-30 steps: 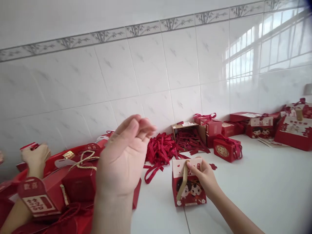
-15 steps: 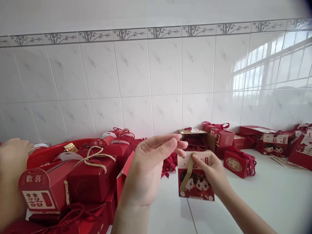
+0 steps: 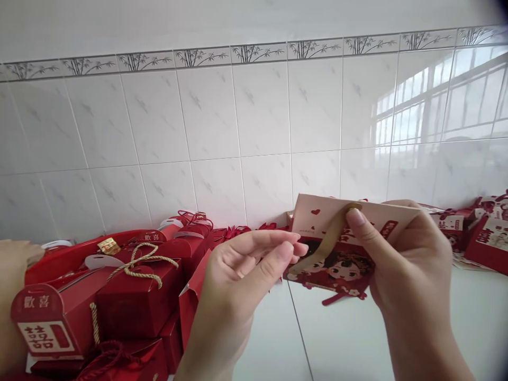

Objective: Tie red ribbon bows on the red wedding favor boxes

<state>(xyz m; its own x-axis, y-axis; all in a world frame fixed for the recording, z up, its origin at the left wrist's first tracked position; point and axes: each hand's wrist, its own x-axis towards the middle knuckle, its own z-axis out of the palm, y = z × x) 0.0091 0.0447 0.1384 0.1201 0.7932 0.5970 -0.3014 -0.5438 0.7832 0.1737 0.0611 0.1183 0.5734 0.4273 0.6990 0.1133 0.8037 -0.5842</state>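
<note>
My right hand (image 3: 413,259) grips a red and cream gift box (image 3: 337,264) printed with cartoon figures. Its thumb presses a gold ribbon (image 3: 331,235) against the cream top panel; the fingers behind the box are hidden. The ribbon hangs loose across the front, slanting down to the left. Beside the box's left edge is my left hand (image 3: 242,286), fingers loosely bent and thumb near the fingertips with a small gap. Those tips are close to the ribbon's lower end, and I see nothing held between them.
Red gift boxes (image 3: 137,301), some tied with gold cord, are piled at the left beside a red tray (image 3: 59,262). A person's blurred arm (image 3: 10,301) reaches in there. More boxes (image 3: 492,238) stand at the right on the white table (image 3: 273,338), before a tiled wall (image 3: 214,127).
My right hand has brought the box up and closer, tilting it, so it appears larger. My left hand stays almost in place, now nearer the ribbon. The view has shifted slightly right.
</note>
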